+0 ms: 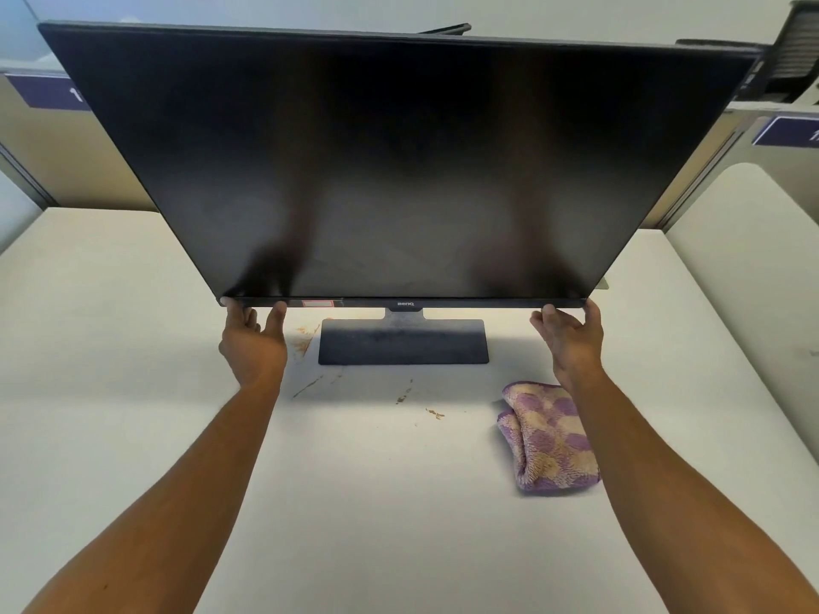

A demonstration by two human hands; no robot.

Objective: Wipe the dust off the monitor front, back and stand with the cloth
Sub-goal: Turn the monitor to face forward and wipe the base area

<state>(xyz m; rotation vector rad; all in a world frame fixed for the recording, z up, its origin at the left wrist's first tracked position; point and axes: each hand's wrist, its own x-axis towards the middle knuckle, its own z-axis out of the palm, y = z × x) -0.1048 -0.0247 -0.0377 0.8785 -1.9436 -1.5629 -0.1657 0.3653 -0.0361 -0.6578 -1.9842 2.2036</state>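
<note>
A large black monitor (399, 161) stands on the white desk, its dark screen facing me and showing faint smears. Its flat dark stand base (403, 343) sits below the bottom bezel and looks dusty. My left hand (252, 341) grips the bottom edge of the monitor near the left corner, thumb and fingers around the bezel. My right hand (571, 339) holds the bottom edge near the right corner the same way. A folded purple and beige checked cloth (547, 436) lies on the desk beside my right forearm, held by neither hand. The monitor's back is hidden.
The white desk (133, 347) carries brownish stains (303, 343) left of the stand and small marks (434, 413) in front of it. Beige partition panels (75, 161) with purple labels stand behind. A dark device (793, 51) sits at the upper right.
</note>
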